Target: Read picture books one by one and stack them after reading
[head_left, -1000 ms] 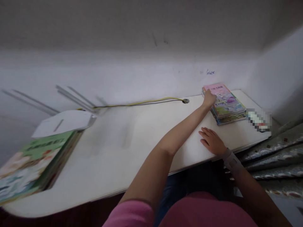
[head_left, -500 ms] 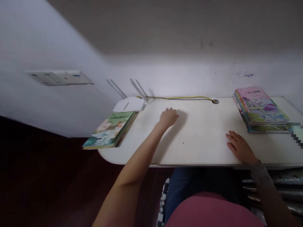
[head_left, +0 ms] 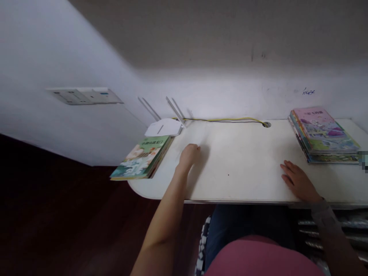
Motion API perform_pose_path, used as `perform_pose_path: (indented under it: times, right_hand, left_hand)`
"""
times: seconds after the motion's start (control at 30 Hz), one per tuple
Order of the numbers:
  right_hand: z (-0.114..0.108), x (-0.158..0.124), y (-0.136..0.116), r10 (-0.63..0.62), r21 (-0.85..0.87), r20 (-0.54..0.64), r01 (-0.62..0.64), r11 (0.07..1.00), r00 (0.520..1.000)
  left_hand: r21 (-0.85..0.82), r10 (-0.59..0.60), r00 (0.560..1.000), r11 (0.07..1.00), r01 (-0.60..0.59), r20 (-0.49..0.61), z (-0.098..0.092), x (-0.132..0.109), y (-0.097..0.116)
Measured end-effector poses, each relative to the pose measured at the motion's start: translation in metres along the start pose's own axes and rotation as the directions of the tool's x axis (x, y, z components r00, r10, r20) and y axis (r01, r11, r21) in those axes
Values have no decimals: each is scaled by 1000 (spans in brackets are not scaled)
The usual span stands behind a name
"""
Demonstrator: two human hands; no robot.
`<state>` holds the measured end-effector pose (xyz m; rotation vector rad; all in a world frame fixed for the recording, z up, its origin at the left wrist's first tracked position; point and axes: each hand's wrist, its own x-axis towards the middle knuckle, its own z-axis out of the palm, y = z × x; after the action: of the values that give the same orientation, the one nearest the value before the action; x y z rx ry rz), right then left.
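My left hand hovers low over the white desk, fingers curled loosely, holding nothing. It is a short way to the right of a stack of picture books with a green cover at the desk's left end. My right hand lies flat on the desk near the front edge, fingers spread, empty. A second stack of picture books with a pink cover on top stands at the back right, apart from both hands.
A white router with several antennas sits behind the green stack. A yellow and a black cable run along the wall to a desk grommet. A wall socket panel is on the left wall. The desk's left end is rounded.
My left hand left the pink stack at the right and travelled left across the desk, now close to the green stack. My right hand stayed flat on the desk. The view swung left.
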<state>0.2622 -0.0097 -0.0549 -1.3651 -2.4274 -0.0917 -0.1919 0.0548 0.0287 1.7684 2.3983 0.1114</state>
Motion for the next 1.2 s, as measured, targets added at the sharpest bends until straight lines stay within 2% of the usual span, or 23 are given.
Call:
perform_pose_path:
  times: [0.1, 0.17, 0.23, 0.3, 0.33, 0.4, 0.5, 0.57, 0.67, 0.73, 0.8, 0.87, 0.93, 1.0, 1.07, 1.13, 1.2]
  right_hand:
    - [1, -1, 3, 0, 7, -4, 0, 1000, 1000]
    - [0, -1, 2, 8, 6, -11, -8, 1000, 1000]
    - [-3, 4, -9, 40, 10, -37, -40, 999, 998]
    - [-7, 14, -35, 76, 54, -90, -72, 996, 993]
    - [-10, 21, -52, 78, 104, -114, -66, 992, 990]
    - [-17, 37, -93, 84, 234, -179, -41, 971, 980]
    - [-25, 60, -146, 131, 355, -233, -41, 934, 964]
    - [-30, 69, -160, 178, 366, -285, -65, 928, 942]
    - [-37, 71, -146, 204, 273, -366, -104, 956, 908]
    - [-43, 65, -125, 160, 165, -395, -102, 981, 904]
    - [-47, 57, -103, 102, 64, -377, -84, 994, 921]
    - [-47, 48, -88, 58, -23, -301, -68, 997, 952]
    - [-42, 41, -79, 30, -103, -181, -50, 993, 983]
    - [-34, 33, -74, 18, -159, -47, -25, 987, 999]
    - [-25, 27, -70, 10, -175, 68, 2, 985, 998]
    - [-18, 21, -66, 1, -158, 149, 23, 987, 989]
    - [-13, 16, -62, -8, -129, 195, 34, 991, 981]
  left_hand:
    - [36, -81, 994, 996, 84, -72, -14, -10, -3]
    - [49, -87, 988, 994, 93, -127, -23, -18, 1]
    - [-9, -11, 988, 1000, 9, -154, -30, -28, 13]
    - [-189, 120, 982, 971, -147, -146, -36, -40, 35]
    - [-319, 193, 971, 920, -229, -140, -37, -47, 48]
    - [-557, 312, 934, 752, -354, -172, -40, -66, 79]
    - [-778, 370, 889, 462, -426, -268, -46, -100, 119]
    - [-856, 336, 891, 312, -411, -305, -51, -120, 131]
    - [-903, 218, 918, 208, -376, -332, -52, -136, 123]
    - [-907, 138, 934, 229, -353, -328, -45, -134, 104]
    - [-890, 75, 943, 314, -330, -323, -31, -126, 82]
    - [-832, 47, 945, 463, -307, -323, -12, -116, 64]
    - [-702, 86, 948, 652, -286, -307, 10, -109, 52]
    - [-500, 149, 950, 822, -272, -273, 29, -106, 48]
    - [-282, 188, 950, 924, -257, -248, 43, -107, 50]
    - [-125, 200, 949, 964, -236, -245, 53, -110, 53]
    - [-50, 208, 942, 972, -229, -263, 59, -113, 56]
